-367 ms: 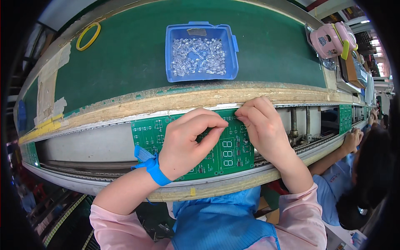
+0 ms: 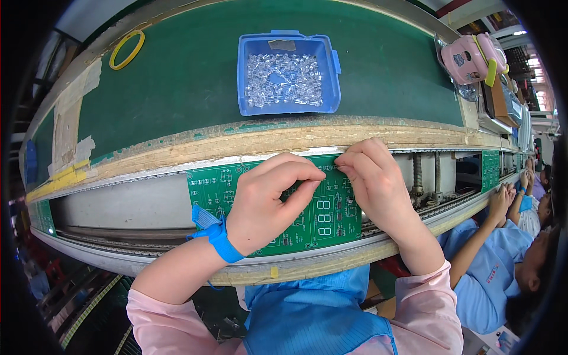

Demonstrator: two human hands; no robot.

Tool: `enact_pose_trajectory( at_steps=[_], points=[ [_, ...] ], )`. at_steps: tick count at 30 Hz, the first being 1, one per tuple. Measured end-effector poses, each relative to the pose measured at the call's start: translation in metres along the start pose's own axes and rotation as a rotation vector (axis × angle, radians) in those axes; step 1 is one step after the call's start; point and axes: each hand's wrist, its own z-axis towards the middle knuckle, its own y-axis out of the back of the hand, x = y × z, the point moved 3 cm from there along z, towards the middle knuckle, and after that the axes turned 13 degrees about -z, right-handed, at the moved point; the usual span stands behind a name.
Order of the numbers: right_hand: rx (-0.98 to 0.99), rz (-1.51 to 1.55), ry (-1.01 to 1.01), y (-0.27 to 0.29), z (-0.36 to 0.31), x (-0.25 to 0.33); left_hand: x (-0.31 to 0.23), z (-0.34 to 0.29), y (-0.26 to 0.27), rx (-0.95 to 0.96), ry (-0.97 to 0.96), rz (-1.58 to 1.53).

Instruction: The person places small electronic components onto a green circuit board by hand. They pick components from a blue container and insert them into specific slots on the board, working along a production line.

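Observation:
A green circuit board (image 2: 210,183) with white printed outlines lies in the conveyor track below me. Over its middle, my left hand (image 2: 269,195) has thumb and forefinger pinched together; whatever is between the tips is too small to make out. My right hand (image 2: 370,177) is pinched above the board's far right part, and its fingertips hide anything they hold. A blue strap (image 2: 225,244) circles my left wrist. Beyond the track, a blue plastic bin (image 2: 242,80) holds many small clear parts (image 2: 284,94), which look like clear-bodied LEDs.
A worn wooden rail (image 2: 195,148) separates the track from the green tabletop (image 2: 171,77). At far left lies a yellow ring (image 2: 126,51); at far right stands a pink container (image 2: 467,59). Another board (image 2: 490,168) sits along the track, where co-workers' hands (image 2: 503,195) are busy.
My hands hold nearly the same pinched poses over the board. At right, the nearest co-worker has leaned back, bringing another person behind into sight.

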Motion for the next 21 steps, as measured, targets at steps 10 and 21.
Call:
enact_pose_trajectory(
  at_steps=[10,21],
  points=[
    [0.132,-0.399,0.112,0.005,0.001,0.028,0.000,0.001,-0.002,-0.009,-0.037,0.011],
    [0.142,-0.041,-0.180,0.044,0.041,0.011,0.009,-0.005,-0.002,-0.112,0.044,-0.078]
  ],
)
